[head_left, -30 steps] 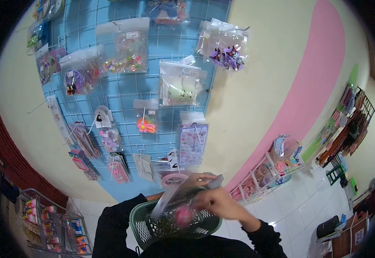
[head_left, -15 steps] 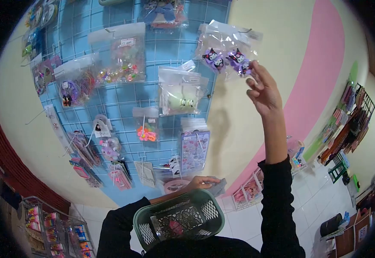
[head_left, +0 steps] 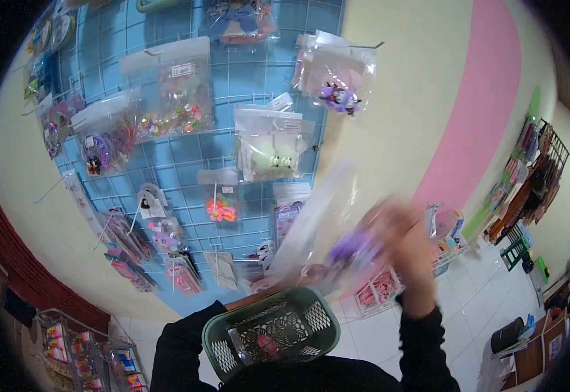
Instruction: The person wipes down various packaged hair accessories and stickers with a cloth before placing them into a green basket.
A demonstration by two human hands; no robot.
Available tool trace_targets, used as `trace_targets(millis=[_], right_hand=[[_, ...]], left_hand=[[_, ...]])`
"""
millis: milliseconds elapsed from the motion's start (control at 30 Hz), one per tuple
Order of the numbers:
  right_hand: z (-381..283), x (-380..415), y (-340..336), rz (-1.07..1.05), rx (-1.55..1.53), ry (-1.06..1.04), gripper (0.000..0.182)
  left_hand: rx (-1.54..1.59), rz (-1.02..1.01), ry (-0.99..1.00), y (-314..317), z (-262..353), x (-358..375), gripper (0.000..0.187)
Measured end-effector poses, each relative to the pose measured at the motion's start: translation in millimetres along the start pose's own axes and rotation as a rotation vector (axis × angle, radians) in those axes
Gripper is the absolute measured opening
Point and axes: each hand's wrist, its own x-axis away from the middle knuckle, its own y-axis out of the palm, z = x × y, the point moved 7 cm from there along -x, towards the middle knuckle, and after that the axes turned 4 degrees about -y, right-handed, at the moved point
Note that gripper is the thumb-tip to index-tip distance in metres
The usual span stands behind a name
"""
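Smeared by motion, my right hand (head_left: 399,232) is closed on a clear plastic bag with a purple charm (head_left: 353,249) in it, low in front of the wall. The bag's pale top part (head_left: 308,219) slants up to the left. My left forearm (head_left: 249,299) reaches behind a green plastic basket (head_left: 262,312); the hand itself is hidden behind the bag and its fingers cannot be made out. Inside the basket lies a clear packet with something reddish (head_left: 267,344). Another bag with purple character charms (head_left: 340,98) hangs on a hook above.
A blue wall with a white wire grid (head_left: 226,144) carries several hanging packets, among them a pale green one (head_left: 272,157). A wire rack (head_left: 380,294) with pink goods stands low on the right. Another rack of packets (head_left: 69,346) is at lower left.
My right hand has come down from the upper hook with one bag of purple charms. One bag stays hanging there. My left hand, earlier seen with something grey, is now covered by the bag.
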Motion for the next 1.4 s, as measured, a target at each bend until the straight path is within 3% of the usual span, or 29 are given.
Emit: trace_targets(millis=[33,67,100,133,200,233,267,300,333,400,433,500,567,667,833,900,933,967,1033,1067,1167,1233,1300,1333,1367,1400], right_hand=[[31.5,19.0,27.3,-0.297,0.136,0.009,0.012],[52.0,39.6,59.2,-0.505,0.090,0.152,0.013],[65.6,50.2,81.3,-0.592,0.228,-0.153,0.021],[65.9,49.3,81.8,-0.590,0.226,-0.149,0.021],[67.5,32.6,71.2,-0.432,0.426,-0.090,0.025],[52.4,9.7,42.1,-0.175,0.485,-0.026,0.029],[41.5,-18.3,14.2,0.053,0.460,-0.274,0.030],[21.4,-43.2,-8.2,0.240,0.228,-0.290,0.032],[9.6,-64.7,-16.0,0.259,0.105,-0.184,0.041],[15.1,-101.2,-22.2,0.236,-0.213,-0.017,0.040],[11.0,-109.9,-23.0,0.234,-0.215,-0.022,0.040],[5.1,-124.3,-12.1,0.105,-0.492,-0.016,0.033],[-1.3,-127.2,-11.1,0.097,-0.516,-0.020,0.023],[-24.1,-117.7,-25.4,0.113,-0.588,-0.191,0.014],[-97.1,-57.0,-58.1,0.381,-0.094,-0.649,0.015],[-93.2,-34.1,-71.6,0.464,-0.150,-0.586,0.016],[-87.0,-19.9,-61.9,0.428,-0.098,-0.545,0.016],[-53.7,-11.1,-51.7,0.281,-0.108,-0.360,0.013],[-12.3,14.2,8.7,-0.129,0.051,-0.350,0.018],[36.1,31.6,39.8,-0.438,0.155,0.126,0.022],[83.7,53.2,92.4,-0.685,0.358,-0.201,0.021],[52.9,22.8,69.9,-0.457,0.353,0.051,0.019],[29.3,-18.5,26.8,-0.116,0.557,-0.315,0.020],[24.3,-45.8,1.2,0.117,0.369,-0.365,0.024],[5.5,-65.9,-9.3,0.193,0.204,-0.256,0.031],[-7.7,-86.0,-17.8,0.282,0.208,-0.282,0.036]], left_hand=[[-0.004,-0.006,-0.002,-9.2,-1.7,-1.7,0.027],[-0.116,-0.053,0.045,-25.5,1.6,-6.7,0.027],[-0.226,-0.098,0.093,-46.8,4.8,-13.2,0.027],[-0.332,-0.137,0.136,-67.3,5.6,-17.4,0.027],[-0.493,-0.197,0.196,-75.9,10.0,-18.3,0.027],[-0.548,-0.218,0.216,-68.8,13.7,-16.9,0.027],[-0.867,-0.078,0.159,-44.4,19.6,-14.5,0.027],[-1.180,0.069,0.094,-35.2,22.5,-12.7,0.028],[-1.016,0.074,0.007,-38.6,17.7,-13.6,0.029],[-1.120,0.065,0.035,-35.8,19.2,-12.7,0.029],[-1.223,0.057,0.068,-32.3,21.7,-12.0,0.029],[-1.138,0.111,0.027,-31.8,24.6,-6.9,0.029],[-1.045,0.169,-0.015,-29.9,25.9,-0.5,0.029],[-0.953,0.178,-0.011,-29.7,29.3,3.4,0.029],[-0.811,0.191,-0.030,-25.2,29.4,6.6,0.030],[-0.856,0.204,-0.030,-26.0,31.3,5.6,0.030],[-0.903,0.217,-0.027,-26.7,32.6,5.0,0.029],[-0.921,0.218,-0.025,-28.2,33.1,4.4,0.029],[-0.946,0.198,-0.009,-29.8,33.4,0.2,0.030],[-0.942,0.181,-0.002,-30.6,34.9,-1.0,0.030],[-0.992,0.126,0.024,-32.7,30.7,-3.4,0.031],[-1.077,0.089,0.083,-33.7,31.3,-8.5,0.031],[-1.112,0.069,0.128,-33.4,29.5,-9.7,0.031],[-1.113,0.073,0.138,-33.4,29.3,-9.7,0.032],[-1.080,0.072,0.112,-34.5,28.1,-10.1,0.031],[-1.047,0.073,0.087,-35.3,26.8,-10.4,0.031]])
